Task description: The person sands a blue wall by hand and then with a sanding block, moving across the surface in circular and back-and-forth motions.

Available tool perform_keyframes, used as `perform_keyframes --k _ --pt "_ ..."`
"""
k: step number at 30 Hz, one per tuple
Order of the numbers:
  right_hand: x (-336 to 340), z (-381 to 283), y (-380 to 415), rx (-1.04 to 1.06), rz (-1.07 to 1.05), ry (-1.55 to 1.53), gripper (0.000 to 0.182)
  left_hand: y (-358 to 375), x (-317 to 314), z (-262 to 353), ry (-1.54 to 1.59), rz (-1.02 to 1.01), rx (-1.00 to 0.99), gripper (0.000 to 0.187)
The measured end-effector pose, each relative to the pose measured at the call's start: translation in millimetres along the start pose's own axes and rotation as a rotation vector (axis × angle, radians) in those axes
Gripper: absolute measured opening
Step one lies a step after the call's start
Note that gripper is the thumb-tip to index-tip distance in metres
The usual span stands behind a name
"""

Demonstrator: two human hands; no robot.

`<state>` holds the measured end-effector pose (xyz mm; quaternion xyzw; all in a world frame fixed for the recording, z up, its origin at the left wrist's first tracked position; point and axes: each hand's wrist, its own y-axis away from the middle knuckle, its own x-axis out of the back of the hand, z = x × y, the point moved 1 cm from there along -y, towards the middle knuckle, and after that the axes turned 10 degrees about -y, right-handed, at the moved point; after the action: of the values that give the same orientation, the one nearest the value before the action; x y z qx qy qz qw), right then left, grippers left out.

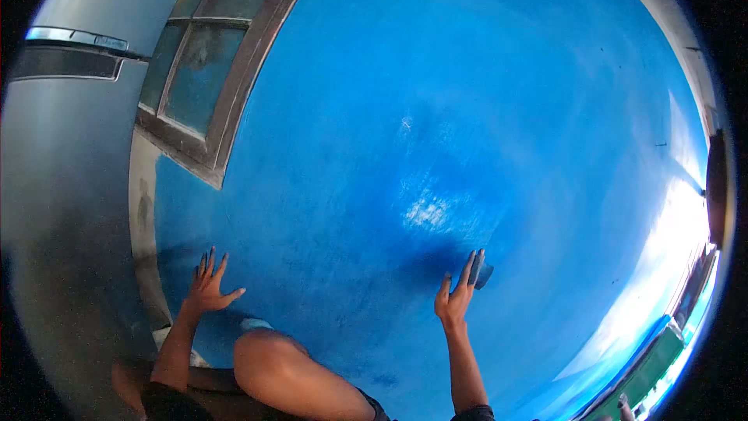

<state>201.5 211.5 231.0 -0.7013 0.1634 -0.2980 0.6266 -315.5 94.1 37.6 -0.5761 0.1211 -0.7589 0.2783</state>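
Observation:
A blue-painted wall (343, 148) fills most of the view, with pale, shiny scuffed patches near its middle. My left hand (209, 287) is spread against its lower left part, fingers apart, holding nothing. Lower right of the middle, my right hand (458, 295) has its fingers stretched up along the wall. Under and beside those fingers is a small dark grey piece of sandpaper (484, 276), pressed to the paint. Most of it is hidden by the fingers, so its full shape does not show.
A wooden window frame (234, 86) with dull panes is at upper left. Beside it stands a grey refrigerator (70, 156) with a dark handle strip. My bent knee (273, 366) is close to the wall. A green object (643, 378) lies far right, near bright daylight.

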Motion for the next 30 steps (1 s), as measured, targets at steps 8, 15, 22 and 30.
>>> perform_keyframes --k 8,15,22,30 --pt "-4 0 2 0.007 -0.083 0.063 0.07 23 -48 -21 -0.016 -0.12 0.057 0.111" --pt "13 11 1 0.014 -0.036 0.091 0.07 -2 -7 4 0.178 0.109 0.068 0.095" --pt "27 21 8 0.024 -0.03 0.189 0.069 -11 43 51 0.293 0.246 -0.098 0.088" --pt "59 25 4 0.013 0.01 0.249 0.071 -10 91 70 0.308 0.304 -0.121 0.089"
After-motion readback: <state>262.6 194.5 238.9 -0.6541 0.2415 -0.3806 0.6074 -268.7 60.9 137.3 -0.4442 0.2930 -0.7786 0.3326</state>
